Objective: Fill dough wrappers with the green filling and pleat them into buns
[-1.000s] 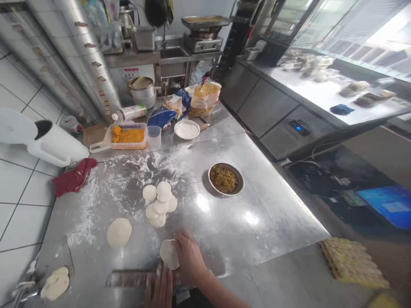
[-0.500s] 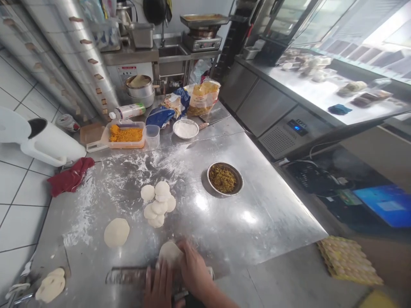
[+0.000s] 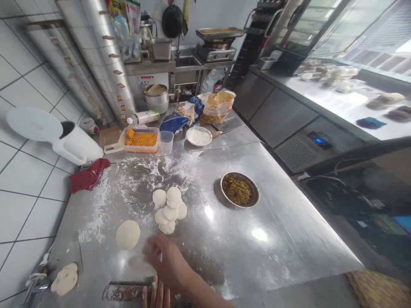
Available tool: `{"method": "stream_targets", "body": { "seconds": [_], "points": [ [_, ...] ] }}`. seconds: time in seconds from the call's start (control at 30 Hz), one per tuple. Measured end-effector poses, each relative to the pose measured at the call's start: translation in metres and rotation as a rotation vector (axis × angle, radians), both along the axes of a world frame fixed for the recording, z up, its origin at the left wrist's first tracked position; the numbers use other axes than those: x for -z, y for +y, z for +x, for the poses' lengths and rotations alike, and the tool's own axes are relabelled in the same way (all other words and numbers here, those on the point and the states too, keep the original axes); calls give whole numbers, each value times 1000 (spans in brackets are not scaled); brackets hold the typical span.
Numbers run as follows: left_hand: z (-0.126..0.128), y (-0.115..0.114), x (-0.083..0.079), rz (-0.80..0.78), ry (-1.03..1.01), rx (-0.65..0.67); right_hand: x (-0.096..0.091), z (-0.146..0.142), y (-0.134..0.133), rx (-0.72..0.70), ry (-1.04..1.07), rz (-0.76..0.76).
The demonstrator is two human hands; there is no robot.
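Low on the stainless steel worktable [image 3: 272,252], right in front of the body, the right hand [image 3: 167,261] is open, its fingers loosely spread and slightly curled, and motion-blurred. Under its fingertips lies a faint pale round [image 3: 138,264], probably a thin dough disc, though the blur leaves that unsure, and whether the fingers touch it cannot be told. Below the right hand, the left hand [image 3: 156,294] shows only as upright fingers at the bottom of the view, just beside the end of a rolling pin [image 3: 126,291]; whether it grips the pin cannot be told.

Just beyond the right hand, a cluster of dough balls [image 3: 169,211] sits on the steel. To the hand's left lies a thicker flattened dough round [image 3: 127,235], and farther left, near the table's edge, are more dough pieces [image 3: 64,279]. Well ahead and to the right, a steel bowl [image 3: 257,196] holds a brownish-green filling [image 3: 236,189]. A dusting of flour [image 3: 105,201] whitens the steel ahead and to the left.

Soft dough generally handles best on such a dusting, since thin rounds can stick and tear on bare steel. Light, even pressure from the middle outward should suit it better than hard pushing at the edge.
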State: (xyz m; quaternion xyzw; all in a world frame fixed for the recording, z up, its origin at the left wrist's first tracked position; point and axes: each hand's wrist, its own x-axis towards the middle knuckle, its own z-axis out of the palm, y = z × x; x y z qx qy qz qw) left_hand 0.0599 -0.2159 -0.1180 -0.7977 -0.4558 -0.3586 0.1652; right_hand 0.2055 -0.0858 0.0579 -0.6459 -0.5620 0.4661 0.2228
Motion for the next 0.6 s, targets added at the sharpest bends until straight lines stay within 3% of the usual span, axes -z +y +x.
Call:
{"method": "stream_targets", "body": {
  "seconds": [0.1,0.2,0.3,0.37,0.47,0.53,0.6],
  "points": [
    [4,11,-7,-148,23,65,2,3,84,101,-151,97],
    [13,19,-13,-262,17,131,16,15,158,80,-248,122],
    [12,19,-21,-279,47,101,26,22,178,-11,-249,113],
    [4,16,-28,-258,56,72,25,24,153,-38,-230,100],
    [-6,16,-42,-190,47,46,18,27,72,-6,-195,68],
    [-5,26,-52,-187,52,52,18,29,15,24,-185,3],
    [2,44,-62,-250,72,70,23,31,-24,11,-156,-52]
  ]
}}
